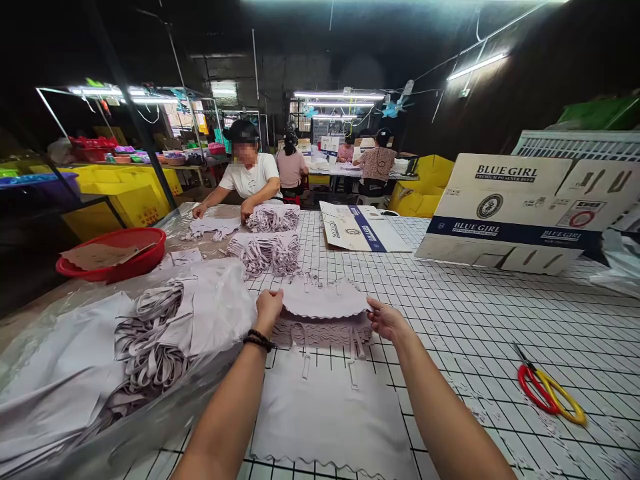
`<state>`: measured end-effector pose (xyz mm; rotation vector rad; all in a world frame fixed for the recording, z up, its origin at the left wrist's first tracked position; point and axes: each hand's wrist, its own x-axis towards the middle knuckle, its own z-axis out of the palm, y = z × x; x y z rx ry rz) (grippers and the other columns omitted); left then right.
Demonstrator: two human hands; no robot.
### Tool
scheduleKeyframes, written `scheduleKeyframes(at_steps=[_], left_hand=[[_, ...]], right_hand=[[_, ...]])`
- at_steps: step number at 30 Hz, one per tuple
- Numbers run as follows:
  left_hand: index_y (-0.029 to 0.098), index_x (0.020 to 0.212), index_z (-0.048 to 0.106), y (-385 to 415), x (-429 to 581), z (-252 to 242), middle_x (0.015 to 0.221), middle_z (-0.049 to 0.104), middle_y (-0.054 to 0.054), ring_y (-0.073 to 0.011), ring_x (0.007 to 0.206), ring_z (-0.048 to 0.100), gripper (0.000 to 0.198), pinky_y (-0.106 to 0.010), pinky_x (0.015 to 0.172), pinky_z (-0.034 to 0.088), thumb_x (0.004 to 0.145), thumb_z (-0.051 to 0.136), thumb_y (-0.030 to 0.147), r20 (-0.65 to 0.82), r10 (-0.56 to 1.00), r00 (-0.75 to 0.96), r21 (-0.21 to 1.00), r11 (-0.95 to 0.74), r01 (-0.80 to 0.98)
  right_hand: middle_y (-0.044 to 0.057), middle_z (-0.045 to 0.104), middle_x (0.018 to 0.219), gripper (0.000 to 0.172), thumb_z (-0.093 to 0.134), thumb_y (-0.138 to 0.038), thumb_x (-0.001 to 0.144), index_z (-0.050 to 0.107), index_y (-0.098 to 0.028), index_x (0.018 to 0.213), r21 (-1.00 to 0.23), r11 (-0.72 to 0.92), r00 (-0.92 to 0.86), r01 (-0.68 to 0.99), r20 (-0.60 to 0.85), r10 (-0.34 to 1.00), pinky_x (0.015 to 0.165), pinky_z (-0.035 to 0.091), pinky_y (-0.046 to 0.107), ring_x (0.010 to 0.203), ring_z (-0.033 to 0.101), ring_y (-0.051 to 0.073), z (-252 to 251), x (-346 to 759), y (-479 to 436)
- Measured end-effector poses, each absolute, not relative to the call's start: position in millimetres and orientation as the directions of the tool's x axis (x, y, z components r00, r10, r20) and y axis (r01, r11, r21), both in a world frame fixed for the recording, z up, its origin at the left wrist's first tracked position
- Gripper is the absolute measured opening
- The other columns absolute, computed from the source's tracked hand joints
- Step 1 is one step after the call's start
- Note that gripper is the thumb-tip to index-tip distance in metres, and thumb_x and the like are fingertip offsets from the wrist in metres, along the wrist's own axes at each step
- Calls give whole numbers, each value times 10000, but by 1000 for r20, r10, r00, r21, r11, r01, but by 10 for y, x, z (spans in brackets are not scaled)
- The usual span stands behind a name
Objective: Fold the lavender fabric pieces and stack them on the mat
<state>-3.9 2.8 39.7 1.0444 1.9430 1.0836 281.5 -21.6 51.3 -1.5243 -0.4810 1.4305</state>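
Observation:
A stack of pale lilac fabric pieces (325, 301) with scalloped edges and thin straps lies on the white gridded table (480, 327) before me. My left hand (269, 308), a dark bead bracelet on its wrist, grips the stack's left edge with curled fingers. My right hand (384, 319) holds the stack's right edge, fingers tucked under the top piece. A larger flat lilac piece (330, 413) lies just below the stack, between my forearms.
A clear plastic bag (100, 360) of lilac pieces and strap bundles lies left. Red-and-yellow scissors (547, 392) lie right. More strap bundles (267, 253), a red basin (113, 253), cardboard boxes (515, 213). A person in a white shirt (247, 177) works across the table; others sit further back.

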Motion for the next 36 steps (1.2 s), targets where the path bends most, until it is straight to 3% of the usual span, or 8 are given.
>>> scheduleKeyframes(at_steps=[4, 10, 13, 17, 21, 26, 31, 36], left_hand=[[174, 764, 501, -58, 41, 549, 519, 481, 45, -104, 477, 508, 202, -222, 490, 395, 811, 463, 366, -225, 889, -399, 952, 287, 103], [177, 781, 482, -768, -72, 460, 528, 451, 85, -52, 384, 401, 378, -193, 407, 335, 692, 593, 528, -235, 935, -267, 972, 224, -71], [188, 762, 487, -1269, -208, 187, 498, 462, 83, -68, 345, 392, 410, -206, 374, 306, 674, 578, 578, -251, 943, -219, 958, 273, 81], [202, 699, 486, -1739, -329, -150, 480, 498, 54, -119, 364, 460, 344, -239, 403, 323, 712, 508, 545, -312, 922, -230, 851, 379, 364], [206, 665, 497, -1909, -331, -179, 541, 575, 3, -171, 513, 572, 287, -263, 512, 375, 732, 483, 485, -269, 933, -239, 746, 359, 561], [216, 675, 495, -2012, -364, -5, 623, 613, -21, -192, 619, 604, 286, -269, 563, 382, 760, 453, 486, -240, 947, -214, 717, 321, 618], [227, 664, 457, -2122, -414, -18, 610, 605, -6, -188, 617, 598, 256, -270, 584, 372, 792, 443, 448, -283, 937, -205, 638, 344, 689], [229, 683, 434, -2133, -415, -88, 600, 587, 7, -172, 608, 586, 231, -261, 593, 364, 830, 413, 405, -269, 944, -191, 608, 320, 727]], right_hand=[[-57, 471, 524, 73, 623, -236, 807, 575, -188, 835, -814, -433, 206, -387, -534, 820, 300, 231, 121, 402, 412, 40, 755, 2809, -304], [-39, 491, 586, 189, 683, -305, 739, 566, -157, 721, -869, -452, 188, -202, -487, 853, 314, 203, 125, 454, 419, 39, 873, 2939, -1052], [-48, 476, 541, 283, 707, -380, 691, 521, -169, 661, -856, -512, 201, -78, -516, 833, 335, 174, 136, 438, 401, 41, 608, 2990, -1569], [-58, 421, 403, 306, 630, -441, 702, 473, -197, 604, -759, -646, 274, 83, -606, 747, 334, 116, 190, 324, 328, 55, 80, 2960, -2048], [-69, 367, 350, 316, 565, -491, 699, 474, -208, 593, -755, -621, 345, 210, -537, 769, 347, 152, 225, 287, 315, 75, -178, 2942, -2220], [-60, 426, 450, 355, 543, -549, 690, 517, -201, 625, -763, -559, 329, 324, -463, 823, 398, 250, 243, 348, 350, 84, -118, 3006, -2347], [-19, 500, 503, 339, 501, -500, 741, 477, -210, 568, -572, -562, 363, 598, -432, 826, 477, 308, 247, 469, 454, 125, -103, 2967, -2460], [14, 599, 587, 333, 454, -501, 779, 474, -224, 594, -426, -564, 387, 707, -434, 814, 538, 348, 254, 614, 563, 180, -37, 2890, -2468]])
